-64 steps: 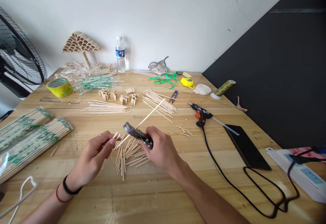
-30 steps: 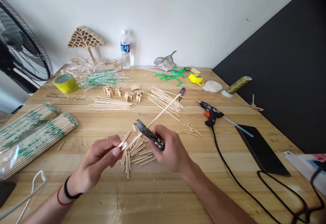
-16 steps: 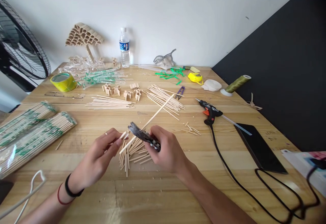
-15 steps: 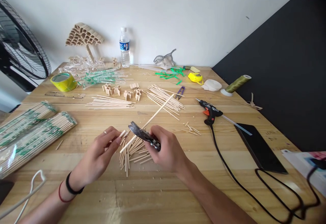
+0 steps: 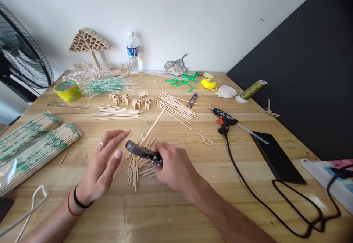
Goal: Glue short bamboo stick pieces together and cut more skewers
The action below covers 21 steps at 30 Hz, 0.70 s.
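My right hand (image 5: 176, 165) is closed around the handles of dark metal pliers (image 5: 142, 151), whose head points left above a heap of short cut wooden sticks (image 5: 135, 175). Just left of the pliers' head, my left hand (image 5: 103, 165) is open, thumb and fingers apart, with nothing visible between them. A longer wooden stick (image 5: 153, 125) slants away from behind the pliers toward the bundle of loose sticks (image 5: 179, 106). Its lower end is hidden by the tool. A few short pieces (image 5: 205, 138) lie to the right of the heap.
Bagged sticks (image 5: 52, 151) lie at left, near a yellow tape roll (image 5: 67, 91). Small stick assemblies (image 5: 136, 104) and another stick row (image 5: 118, 112) sit farther back. At right are a corded glue gun (image 5: 224, 119) and a dark flat slab (image 5: 278, 158). A bottle (image 5: 133, 55) stands by the wall.
My left hand has let go of a short stick piece and spread its fingers. The pliers have moved slightly left and down. The long stick now lies behind them instead of crossing in front.
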Each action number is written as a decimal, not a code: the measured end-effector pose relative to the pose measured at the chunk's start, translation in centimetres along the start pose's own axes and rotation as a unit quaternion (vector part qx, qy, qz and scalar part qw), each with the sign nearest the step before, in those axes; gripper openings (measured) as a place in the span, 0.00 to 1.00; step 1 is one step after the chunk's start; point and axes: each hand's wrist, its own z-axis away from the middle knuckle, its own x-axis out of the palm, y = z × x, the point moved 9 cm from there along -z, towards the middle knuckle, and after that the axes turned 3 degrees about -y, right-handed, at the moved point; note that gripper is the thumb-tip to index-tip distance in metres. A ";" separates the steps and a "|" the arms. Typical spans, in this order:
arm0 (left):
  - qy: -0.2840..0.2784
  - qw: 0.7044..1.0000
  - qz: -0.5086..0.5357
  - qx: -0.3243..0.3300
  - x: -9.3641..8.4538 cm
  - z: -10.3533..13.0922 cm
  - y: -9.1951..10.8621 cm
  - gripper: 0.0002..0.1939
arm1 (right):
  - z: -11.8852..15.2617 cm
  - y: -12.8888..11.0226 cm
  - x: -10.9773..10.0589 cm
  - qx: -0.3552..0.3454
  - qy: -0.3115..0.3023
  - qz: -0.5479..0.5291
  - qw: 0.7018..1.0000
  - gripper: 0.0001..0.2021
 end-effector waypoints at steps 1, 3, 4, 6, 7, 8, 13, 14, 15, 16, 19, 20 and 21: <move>-0.012 1.000 -0.004 0.027 0.3 0.3 1.0 0.23 | 0.1 -0.4 0.2 -0.002 -0.011 0.002 1.000 0.10; -0.033 0.996 -0.023 0.076 1.2 0.8 2.5 0.24 | 0.2 -1.1 0.8 -0.006 -0.030 0.000 1.000 0.12; -0.038 0.995 -0.036 0.090 1.6 1.0 2.9 0.23 | 0.3 -1.5 1.0 -0.010 -0.039 -0.004 0.999 0.13; -0.028 0.992 -0.064 0.106 2.1 1.0 3.3 0.19 | 0.4 -2.1 1.5 -0.016 -0.056 -0.011 0.998 0.15; -0.018 0.991 -0.078 0.111 2.2 1.0 3.4 0.17 | 0.4 -2.3 1.7 -0.017 -0.064 -0.013 0.998 0.15; -0.008 0.989 -0.090 0.117 2.2 0.9 3.4 0.15 | 0.4 -2.4 1.8 -0.015 -0.069 -0.011 0.997 0.15; 0.001 0.982 -0.116 0.148 2.3 0.6 3.9 0.12 | 0.4 -2.4 2.0 -0.008 -0.077 -0.004 0.997 0.13; 0.002 0.981 -0.118 0.152 2.2 0.6 3.9 0.11 | 0.4 -2.4 2.1 -0.008 -0.076 -0.005 0.997 0.13; 0.004 0.981 -0.121 0.154 2.2 0.6 3.9 0.11 | 0.4 -2.4 2.1 -0.008 -0.075 -0.008 0.997 0.13; 0.007 0.980 -0.122 0.156 2.2 0.6 4.0 0.11 | 0.4 -2.4 2.2 -0.009 -0.074 -0.009 0.997 0.13; 0.016 0.979 -0.122 0.159 2.1 0.7 3.9 0.11 | 0.4 -2.4 2.5 -0.014 -0.071 -0.005 0.997 0.13; 0.018 0.979 -0.122 0.160 2.1 0.6 3.9 0.11 | 0.3 -2.4 2.7 -0.015 -0.071 -0.002 0.997 0.13; 0.021 0.979 -0.121 0.161 2.1 0.6 3.9 0.11 | 0.3 -2.4 2.8 -0.015 -0.072 0.001 0.997 0.12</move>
